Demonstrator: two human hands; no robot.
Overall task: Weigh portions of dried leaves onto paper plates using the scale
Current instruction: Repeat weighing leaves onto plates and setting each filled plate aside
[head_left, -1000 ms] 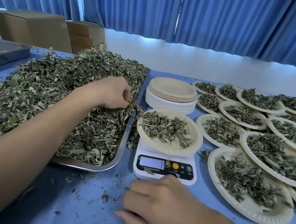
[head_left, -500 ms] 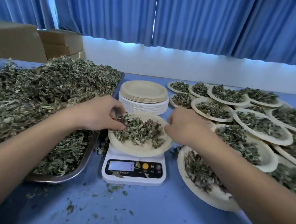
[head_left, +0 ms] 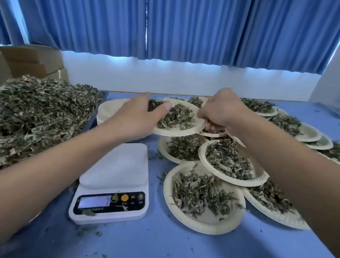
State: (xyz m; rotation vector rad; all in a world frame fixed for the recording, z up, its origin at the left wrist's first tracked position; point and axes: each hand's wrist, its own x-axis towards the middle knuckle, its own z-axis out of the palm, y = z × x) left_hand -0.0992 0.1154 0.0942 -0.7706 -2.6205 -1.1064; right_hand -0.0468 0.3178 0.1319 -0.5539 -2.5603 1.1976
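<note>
- Both hands hold the plate (head_left: pixel 177 132) by opposite rims and keep it level, likely so its leaves (head_left: pixel 176 117) do not slide off.
- It hangs beyond the scale (head_left: pixel 120 165), over the nearest filled plates (head_left: pixel 202 217). The platform is bare, so this portion looks weighed and bound for that spread.
- The left hand (head_left: pixel 135 117) reaches forward, palm down, with its thumb pressing the rim from above. The other fingers are blurred and I cannot tell how they lie.
- The right hand (head_left: pixel 218 112) is knuckles up, its curled fingers pinching the right rim.

left hand (head_left: pixel 136 116) and right hand (head_left: pixel 218 112) hold a paper plate (head_left: pixel 178 132) of dried leaves (head_left: pixel 176 117) beyond the scale (head_left: pixel 117 165).
</note>
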